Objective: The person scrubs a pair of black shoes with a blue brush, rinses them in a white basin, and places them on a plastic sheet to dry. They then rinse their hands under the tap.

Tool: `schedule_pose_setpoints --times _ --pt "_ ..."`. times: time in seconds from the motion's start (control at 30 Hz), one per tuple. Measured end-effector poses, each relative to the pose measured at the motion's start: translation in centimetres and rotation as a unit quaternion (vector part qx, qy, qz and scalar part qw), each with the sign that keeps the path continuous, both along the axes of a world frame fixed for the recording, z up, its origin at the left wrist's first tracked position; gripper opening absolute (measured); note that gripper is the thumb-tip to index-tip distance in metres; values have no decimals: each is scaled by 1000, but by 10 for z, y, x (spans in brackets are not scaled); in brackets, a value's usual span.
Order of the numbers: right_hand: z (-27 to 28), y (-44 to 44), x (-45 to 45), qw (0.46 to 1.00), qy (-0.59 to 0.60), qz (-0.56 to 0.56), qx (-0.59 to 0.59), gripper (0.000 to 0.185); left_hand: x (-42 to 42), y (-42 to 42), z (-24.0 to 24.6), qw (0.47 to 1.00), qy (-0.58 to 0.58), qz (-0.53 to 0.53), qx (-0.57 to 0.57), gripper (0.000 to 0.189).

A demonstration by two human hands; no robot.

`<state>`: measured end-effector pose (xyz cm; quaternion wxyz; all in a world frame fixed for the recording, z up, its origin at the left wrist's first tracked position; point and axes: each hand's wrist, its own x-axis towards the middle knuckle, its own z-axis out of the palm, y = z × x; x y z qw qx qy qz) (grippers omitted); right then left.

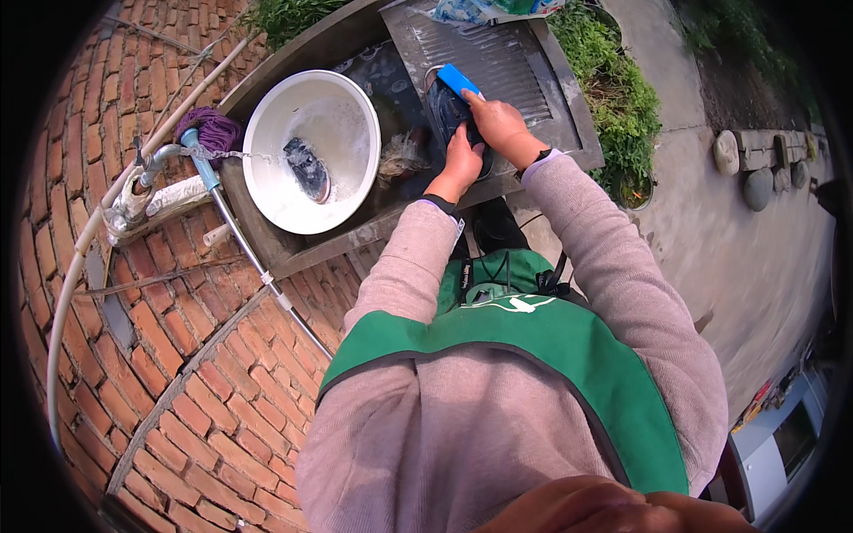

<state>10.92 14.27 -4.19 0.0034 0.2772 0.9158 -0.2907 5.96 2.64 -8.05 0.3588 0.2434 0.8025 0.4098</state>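
A dark shoe with a pale sole edge [443, 106] lies on the ribbed stone washboard [496, 56] of an outdoor sink. My right hand [501, 124] grips a blue scrubbing brush [460, 81] against the toe end of that shoe. Lower down, my left hand [460, 162] holds the shoe, its fingers reaching onto the dark upper. In the basin part stands a white plastic washbowl [263, 193] with sudsy water, and a second dark shoe [306, 171] lies in it. Water runs from a metal tap [156, 160] into the bowl.
A purple yarn mop head [208, 133] with a metal handle [243, 236] leans at the sink's left corner. A crumpled brownish thing [402, 156] lies between bowl and washboard. A plastic bag [496, 10] sits at the washboard's far end. Green plants [610, 100] border the right side.
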Motion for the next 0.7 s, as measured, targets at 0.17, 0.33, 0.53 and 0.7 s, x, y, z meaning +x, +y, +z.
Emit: schedule_pose_setpoints --times 0.17,0.33,0.53,0.7 --pt "15 -16 43 995 -70 11 -64 37 -1 -2 9 993 -96 63 39 60" --pt "26 -25 62 997 -63 17 -30 40 -2 -5 3 999 -5 40 -11 60" --pt "-16 12 -20 1000 -23 -4 14 38 -6 -10 15 998 -43 -29 17 57" --pt "10 -31 79 1000 -6 -24 19 40 -2 -33 64 961 232 -150 -10 72"
